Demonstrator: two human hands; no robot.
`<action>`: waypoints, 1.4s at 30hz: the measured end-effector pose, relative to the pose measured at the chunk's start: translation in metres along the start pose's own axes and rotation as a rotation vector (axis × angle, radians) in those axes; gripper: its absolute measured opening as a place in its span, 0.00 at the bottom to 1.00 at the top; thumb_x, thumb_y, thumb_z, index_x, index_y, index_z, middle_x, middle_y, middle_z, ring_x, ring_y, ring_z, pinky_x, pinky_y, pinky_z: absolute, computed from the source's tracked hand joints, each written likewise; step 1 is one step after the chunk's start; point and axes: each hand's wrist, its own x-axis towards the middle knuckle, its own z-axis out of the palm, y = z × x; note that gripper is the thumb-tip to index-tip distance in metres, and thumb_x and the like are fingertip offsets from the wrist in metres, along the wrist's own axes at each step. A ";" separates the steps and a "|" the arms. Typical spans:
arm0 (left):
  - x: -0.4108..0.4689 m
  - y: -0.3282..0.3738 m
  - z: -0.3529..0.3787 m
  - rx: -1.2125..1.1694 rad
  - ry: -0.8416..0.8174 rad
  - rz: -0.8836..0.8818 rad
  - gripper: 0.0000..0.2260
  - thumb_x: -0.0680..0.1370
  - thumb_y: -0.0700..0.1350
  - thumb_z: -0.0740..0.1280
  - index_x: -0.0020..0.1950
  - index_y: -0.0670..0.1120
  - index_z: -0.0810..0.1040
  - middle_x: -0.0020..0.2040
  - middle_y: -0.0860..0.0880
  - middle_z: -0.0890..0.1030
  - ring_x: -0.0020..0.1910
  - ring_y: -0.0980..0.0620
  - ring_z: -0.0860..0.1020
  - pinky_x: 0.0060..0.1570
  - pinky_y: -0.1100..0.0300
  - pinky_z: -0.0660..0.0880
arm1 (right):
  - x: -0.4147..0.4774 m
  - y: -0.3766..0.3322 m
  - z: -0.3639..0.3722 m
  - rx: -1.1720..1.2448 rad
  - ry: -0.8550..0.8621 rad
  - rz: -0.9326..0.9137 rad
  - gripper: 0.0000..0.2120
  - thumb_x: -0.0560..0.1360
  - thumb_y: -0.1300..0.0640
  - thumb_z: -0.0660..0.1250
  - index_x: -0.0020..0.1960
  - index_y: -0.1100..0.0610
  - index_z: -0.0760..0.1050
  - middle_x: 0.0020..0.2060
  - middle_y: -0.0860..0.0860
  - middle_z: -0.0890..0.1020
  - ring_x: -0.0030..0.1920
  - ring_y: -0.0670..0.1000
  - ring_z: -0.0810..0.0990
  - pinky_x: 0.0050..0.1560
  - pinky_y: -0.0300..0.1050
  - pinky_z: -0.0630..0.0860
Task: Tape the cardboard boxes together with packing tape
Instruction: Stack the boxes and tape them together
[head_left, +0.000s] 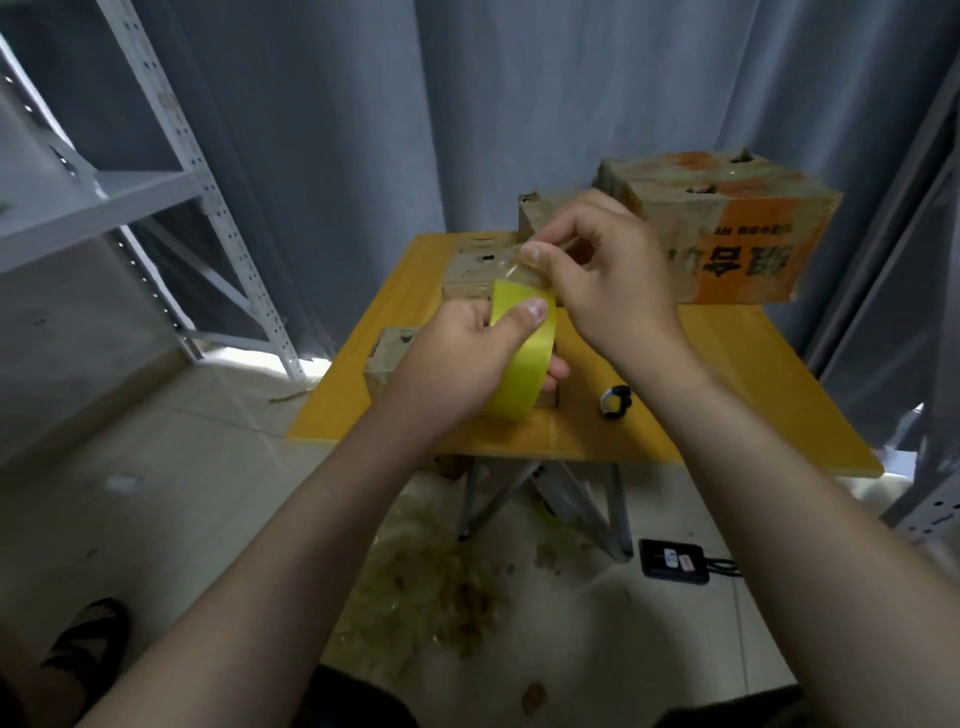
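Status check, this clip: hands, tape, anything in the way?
Left hand grips tape roll; right hand pinches its loose end. Strip not yet on the small boxes. Nothing blocking them.

I see the yellow packing tape roll (519, 358) standing on edge in my left hand (457, 364), with a clear strip (513, 274) drawn up from it and pinched by my right hand (608, 275). Behind it sit small worn brown boxes (392, 356). A bigger orange-printed box (727, 234) lies far right.
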 end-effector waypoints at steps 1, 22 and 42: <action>-0.007 -0.001 -0.001 0.014 0.004 -0.033 0.15 0.86 0.51 0.62 0.51 0.42 0.82 0.41 0.44 0.88 0.41 0.46 0.87 0.40 0.56 0.84 | -0.001 -0.004 0.001 0.059 -0.020 0.034 0.07 0.78 0.60 0.73 0.43 0.63 0.80 0.41 0.47 0.78 0.34 0.50 0.81 0.38 0.54 0.80; -0.030 -0.070 0.017 -0.346 -0.172 -0.599 0.34 0.85 0.50 0.64 0.83 0.57 0.45 0.48 0.40 0.88 0.42 0.40 0.88 0.34 0.53 0.82 | -0.001 0.066 0.044 -0.085 -0.451 0.483 0.07 0.81 0.54 0.71 0.44 0.52 0.79 0.51 0.50 0.86 0.56 0.51 0.83 0.55 0.47 0.77; -0.093 -0.068 0.008 -0.472 -0.334 -0.509 0.16 0.85 0.49 0.63 0.73 0.51 0.69 0.53 0.37 0.87 0.47 0.38 0.87 0.47 0.47 0.84 | -0.068 0.035 0.036 0.198 -0.250 0.513 0.08 0.82 0.58 0.68 0.45 0.57 0.75 0.57 0.52 0.86 0.60 0.46 0.82 0.61 0.51 0.79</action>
